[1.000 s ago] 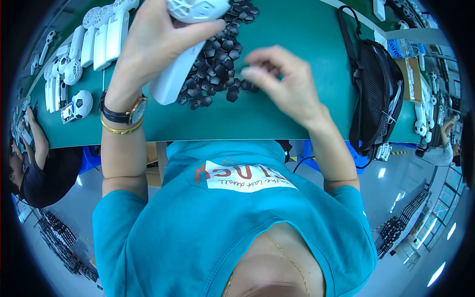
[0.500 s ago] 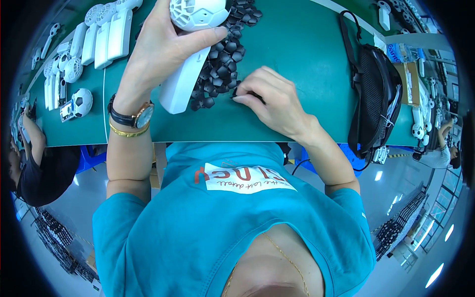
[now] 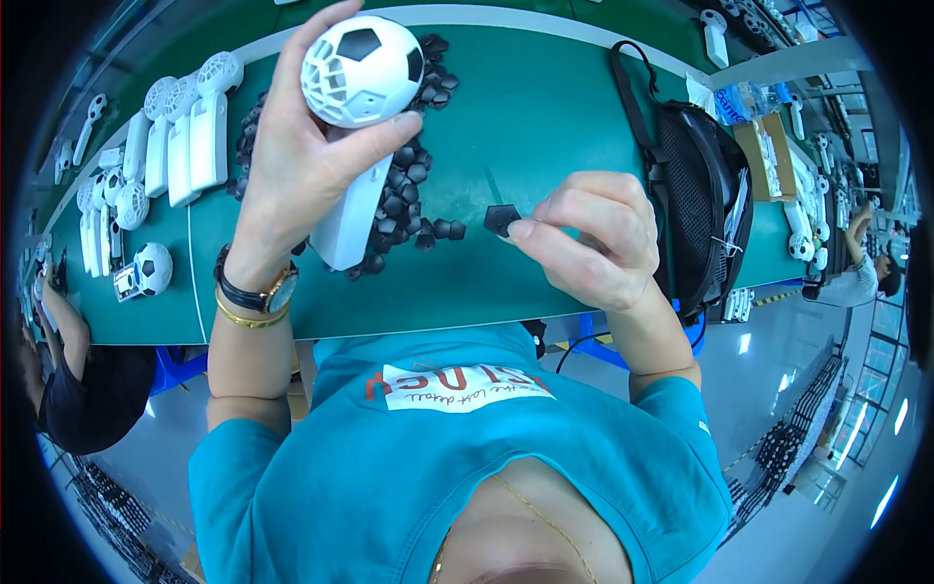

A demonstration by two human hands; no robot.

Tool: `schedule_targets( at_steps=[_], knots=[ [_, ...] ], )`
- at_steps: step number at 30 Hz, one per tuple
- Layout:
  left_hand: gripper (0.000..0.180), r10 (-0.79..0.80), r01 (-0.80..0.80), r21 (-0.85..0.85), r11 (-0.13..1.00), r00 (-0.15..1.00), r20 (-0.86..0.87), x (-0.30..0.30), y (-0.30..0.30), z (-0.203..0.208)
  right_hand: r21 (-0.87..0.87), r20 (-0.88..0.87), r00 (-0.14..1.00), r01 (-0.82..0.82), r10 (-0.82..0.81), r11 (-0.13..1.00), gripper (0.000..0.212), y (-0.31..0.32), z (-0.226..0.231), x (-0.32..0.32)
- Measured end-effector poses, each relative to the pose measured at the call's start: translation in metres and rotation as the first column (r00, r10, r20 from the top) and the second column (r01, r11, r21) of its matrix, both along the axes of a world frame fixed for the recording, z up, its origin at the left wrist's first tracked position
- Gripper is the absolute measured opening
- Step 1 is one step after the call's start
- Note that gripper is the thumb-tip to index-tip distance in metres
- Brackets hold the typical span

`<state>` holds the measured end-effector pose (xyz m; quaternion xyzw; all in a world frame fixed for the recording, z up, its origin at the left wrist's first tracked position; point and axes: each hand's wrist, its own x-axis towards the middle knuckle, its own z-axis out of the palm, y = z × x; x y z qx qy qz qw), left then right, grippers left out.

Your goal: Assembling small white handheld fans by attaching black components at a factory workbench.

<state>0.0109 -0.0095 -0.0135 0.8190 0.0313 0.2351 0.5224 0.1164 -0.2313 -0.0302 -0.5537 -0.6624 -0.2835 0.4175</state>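
Note:
My left hand [image 3: 297, 161] is wrapped round a white handheld fan [image 3: 381, 83] whose round head is patterned like a football. Black pentagons show on that head, along with a slotted grille on its left side; the pale handle slants down below my palm. To the right, my right hand [image 3: 601, 238] pinches a black pentagon piece [image 3: 500, 217] between thumb and fingers, held apart from the fan. A heap of similar black pentagon pieces [image 3: 397, 202] lies on the green table under and beside the fan, partly hidden by my left hand and the handle.
Several white fans [image 3: 206, 141] lie in rows at the left, near one football-headed unit [image 3: 153, 270]. A black mesh bag [image 3: 696, 185] rests on the right of the green table [image 3: 525, 107], with a cardboard box [image 3: 769, 156] behind it. Another person [image 3: 97, 380] sits far left.
My right hand has risen from the heap's edge and moved right with a black pentagon piece. The fan head now shows its black pentagons, and the whole view has shifted.

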Motion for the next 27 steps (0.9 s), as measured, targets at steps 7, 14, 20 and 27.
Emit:
schedule_targets(
  at_steps=[7, 14, 20, 27],
  knots=[
    [0.08, -0.03, 0.04, -0.267, 0.963, 0.999, 0.043, 0.024, -0.022, -0.004, 0.08, -0.598, 0.798, -0.036, 0.077, 0.996, 0.024, 0.029, -0.001, 0.004],
    [0.087, -0.065, 0.09, -0.493, 0.865, 0.996, 0.069, 0.045, -0.038, -0.01, 0.111, -0.938, 0.327, -0.023, 0.112, 0.994, 0.012, 0.061, -0.005, 0.007],
    [0.084, -0.072, 0.101, -0.502, 0.859, 0.994, 0.076, 0.056, -0.034, -0.013, 0.131, -0.943, 0.311, 0.022, 0.118, 0.991, 0.013, 0.074, -0.009, 0.017],
    [0.083, -0.085, 0.14, -0.512, 0.847, 0.988, 0.128, 0.068, -0.025, -0.015, 0.076, -0.933, 0.357, 0.055, 0.051, 0.996, 0.015, 0.084, -0.007, 0.024]
  ],
)
